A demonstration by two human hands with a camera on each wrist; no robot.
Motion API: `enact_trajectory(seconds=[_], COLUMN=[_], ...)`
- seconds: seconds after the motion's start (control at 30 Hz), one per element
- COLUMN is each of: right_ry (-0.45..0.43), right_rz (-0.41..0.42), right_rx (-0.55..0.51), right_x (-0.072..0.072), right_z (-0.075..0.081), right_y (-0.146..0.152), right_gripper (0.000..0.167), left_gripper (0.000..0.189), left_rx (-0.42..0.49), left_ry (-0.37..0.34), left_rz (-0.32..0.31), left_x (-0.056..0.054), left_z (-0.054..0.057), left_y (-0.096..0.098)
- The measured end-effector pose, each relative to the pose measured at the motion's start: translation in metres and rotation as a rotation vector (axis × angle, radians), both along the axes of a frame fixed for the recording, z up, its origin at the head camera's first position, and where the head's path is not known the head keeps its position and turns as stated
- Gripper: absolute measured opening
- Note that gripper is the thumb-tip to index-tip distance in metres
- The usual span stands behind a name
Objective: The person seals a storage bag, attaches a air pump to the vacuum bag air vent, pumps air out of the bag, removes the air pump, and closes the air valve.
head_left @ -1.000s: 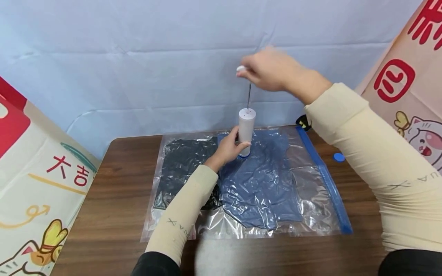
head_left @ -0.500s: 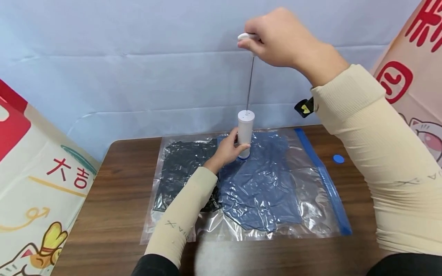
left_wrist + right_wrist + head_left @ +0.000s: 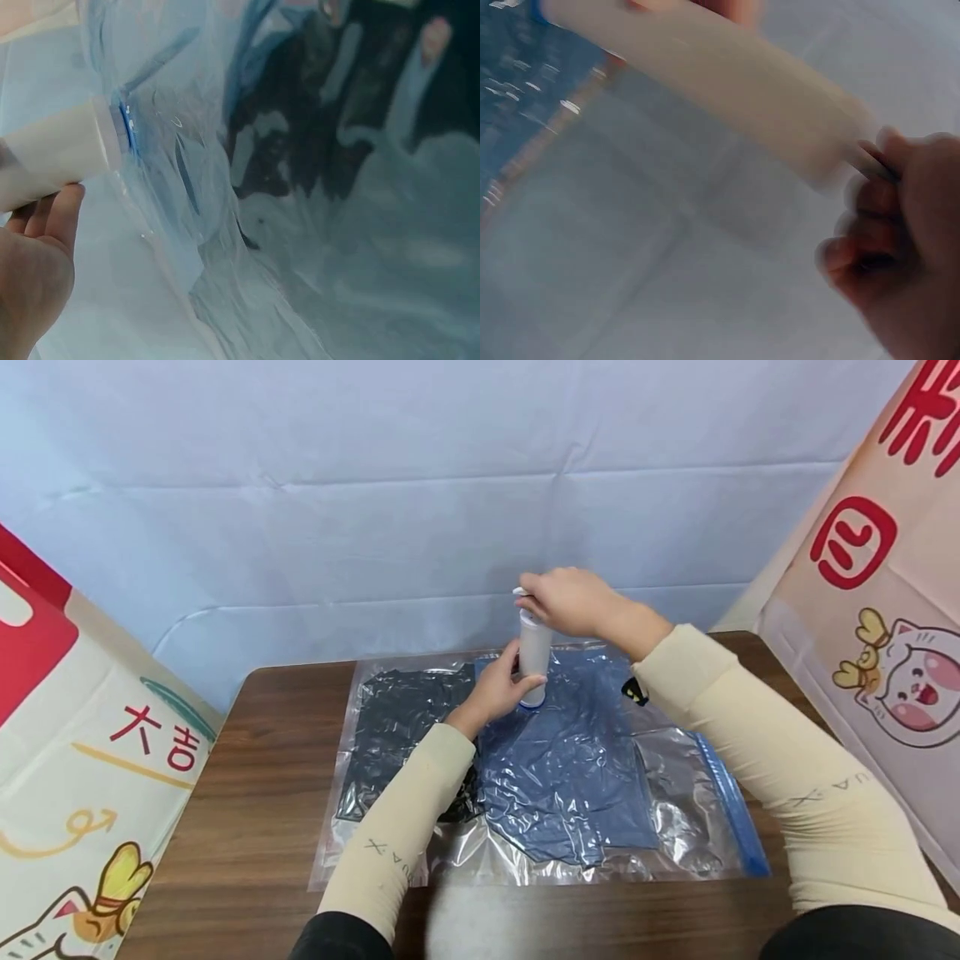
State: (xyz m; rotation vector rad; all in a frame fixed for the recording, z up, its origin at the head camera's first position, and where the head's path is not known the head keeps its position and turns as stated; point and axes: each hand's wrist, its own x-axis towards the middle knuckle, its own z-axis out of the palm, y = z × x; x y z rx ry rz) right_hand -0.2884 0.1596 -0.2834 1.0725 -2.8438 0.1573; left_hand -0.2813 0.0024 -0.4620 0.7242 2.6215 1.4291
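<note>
A white hand pump [image 3: 535,652] stands upright on the valve of a clear vacuum storage bag [image 3: 678,802]. My left hand [image 3: 497,687] grips its barrel low down, just above the blue valve ring [image 3: 129,124]. Curled round the white pump handle [image 3: 520,592] is my right hand [image 3: 573,602], close over the barrel's top. Only a short piece of metal rod [image 3: 871,161] shows between hand and barrel in the blurred right wrist view. Inside the bag lie a folded blue garment [image 3: 562,793] and a black one [image 3: 405,718], flat under the plastic.
A blue zip strip [image 3: 731,802] runs down the bag's right edge, partly behind my right sleeve. The wooden table [image 3: 247,793] ends at a pale cloth backdrop [image 3: 337,527]. Printed banners [image 3: 847,610] stand at both sides.
My right hand first rose with the handle, drawing out the long rod, then came down so the handle is near the barrel's top. My left hand stays put. The right sleeve now hides the blue cap.
</note>
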Motion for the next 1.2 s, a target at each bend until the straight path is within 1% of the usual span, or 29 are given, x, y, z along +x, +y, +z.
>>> enact_trajectory(seconds=[0.1,0.17,0.3,0.47,0.53,0.57,0.6,0.7,0.83,0.9,0.97,1.1,1.2], right_ry=[0.027,0.06,0.12,0.276,0.331,0.339,0.332,0.287,0.266,0.292,0.306,0.352,0.417], right_rz=[-0.008,-0.018,-0.003,-0.017,-0.022,-0.02,-0.019,-0.025,-0.047,-0.057,-0.059,-0.058,-0.056], right_rx=[-0.063,-0.118,-0.242,-0.441,-0.488,-0.496,-0.494,-0.429,-0.294,-0.251,-0.235,-0.251,-0.258], right_x=[0.001,0.0,-0.003,-0.005,-0.005,-0.005,-0.005,-0.007,-0.012,-0.015,-0.015,-0.011,-0.008], right_z=[-0.015,-0.019,-0.03,-0.051,-0.055,-0.055,-0.053,-0.043,-0.018,-0.004,0.009,0.028,0.041], right_y=[0.004,0.007,0.008,0.002,-0.001,-0.002,-0.003,-0.004,-0.006,-0.008,-0.009,-0.008,-0.008], right_gripper=[0.025,0.026,0.028,0.027,0.027,0.027,0.027,0.029,0.039,0.044,0.047,0.048,0.048], left_gripper=[0.066,0.066,0.065,0.063,0.062,0.062,0.062,0.063,0.064,0.064,0.064,0.064,0.062], left_rx=[-0.008,-0.017,-0.025,-0.016,-0.009,-0.006,-0.005,-0.009,-0.029,-0.027,-0.029,-0.044,-0.056], left_ry=[0.001,0.005,0.011,-0.002,0.001,0.004,0.008,0.021,0.011,0.011,0.014,0.012,0.01], left_rz=[-0.006,-0.002,0.01,0.014,0.017,0.02,0.023,0.029,0.046,0.056,0.062,0.068,0.065], left_x=[0.0,-0.002,-0.004,-0.007,-0.009,-0.01,-0.011,-0.012,-0.011,-0.01,-0.008,-0.001,0.003], left_z=[0.001,0.002,0.003,0.005,0.006,0.006,0.007,0.007,0.006,0.005,0.004,-0.001,-0.004], left_y=[0.001,0.002,0.002,0.001,0.001,0.0,0.0,-0.001,-0.001,-0.001,0.0,0.002,0.004])
